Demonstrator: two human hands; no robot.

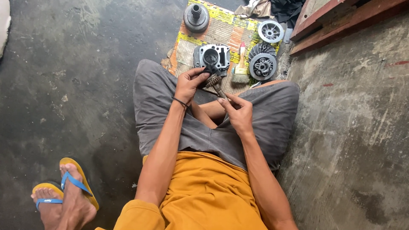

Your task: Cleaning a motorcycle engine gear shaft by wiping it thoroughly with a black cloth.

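The left hand (187, 85) pinched a dark rag (211, 69) over the toothed far end of a gear shaft (216, 85). The right hand (239, 113) gripped its near end, axis running far-left to near-right above the lap, near the cylinder block (213, 55).

Engine cylinder block (211, 56) on mat (221, 30), brush (241, 68) just right, round parts (263, 66) further right.

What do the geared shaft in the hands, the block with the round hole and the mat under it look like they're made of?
Geared shaft: apparently steel, dull grey-brown, teeth showing, held by left hand and right hand. Cylinder block: looks like cast aluminium, matte grey, with a smooth bore. Mat: probably woven plastic sacking, orange and yellow, weave visible.
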